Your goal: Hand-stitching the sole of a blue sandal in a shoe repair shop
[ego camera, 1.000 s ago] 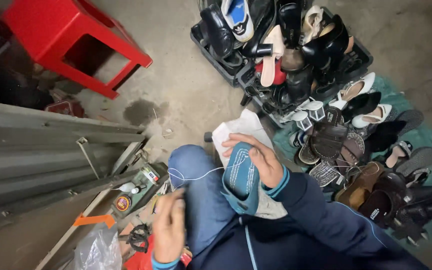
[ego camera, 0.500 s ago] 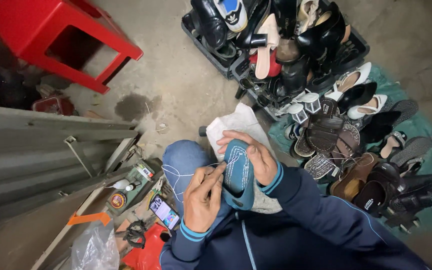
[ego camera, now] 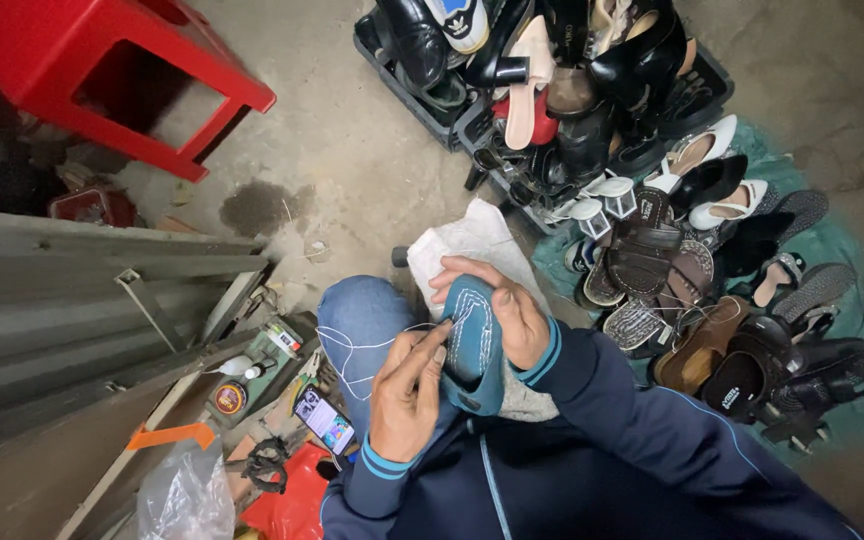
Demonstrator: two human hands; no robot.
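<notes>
Thread (ego camera: 372, 345) is looping loose beside the teal shoe (ego camera: 472, 345); right hand (ego camera: 502, 310) is clasping it, left hand (ego camera: 407, 400) is pinching at its edge — snagging looks likely.

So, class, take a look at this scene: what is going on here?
A person sits on the ground with a teal shoe turned sole-up on their lap. The right hand grips the shoe at its far end, while the left hand works at the sole's edge, where a white thread runs off over the knee. A white cloth lies under the shoe. Crates and a heap of other shoes lie to the right, and a red stool stands at upper left.
</notes>
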